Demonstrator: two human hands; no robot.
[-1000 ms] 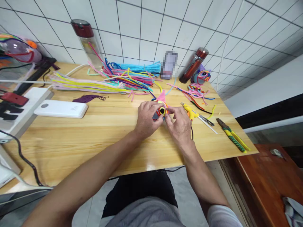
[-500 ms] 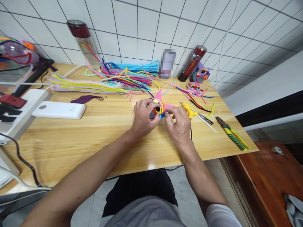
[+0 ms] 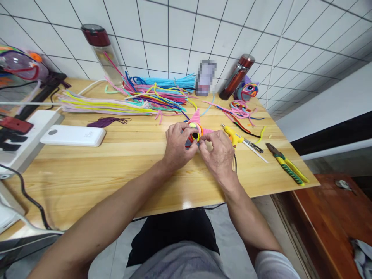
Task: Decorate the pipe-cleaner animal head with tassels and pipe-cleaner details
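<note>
Between my hands is a small pipe-cleaner fish [image 3: 195, 115] with pink ridged fins and a round eye ringed in yellow and orange. My left hand [image 3: 180, 144] is closed around its left side, thumb and fingers near the eye. At the fish's right side, my right hand [image 3: 216, 151] is closed in a pinch by the eye's rim, touching the fish. Fingers cover much of its body, and anything tiny in the right pinch is hidden. Just right of that hand lies a yellow glue gun [image 3: 236, 138].
Bundled pipe cleaners [image 3: 107, 104] lie along the back, near a glass bottle [image 3: 100, 50] and a red flask [image 3: 236, 77]. Pliers [image 3: 286, 164] and a utility knife [image 3: 253, 145] lie right. A power bank [image 3: 74, 135] and power strip [image 3: 40, 130] are left. Another decorated fish [image 3: 247, 91] stands behind.
My right hand has moved slightly left and down, closer to the fish's eye. The fish has turned or shifted a little, and the blue part under the eye is now covered.
</note>
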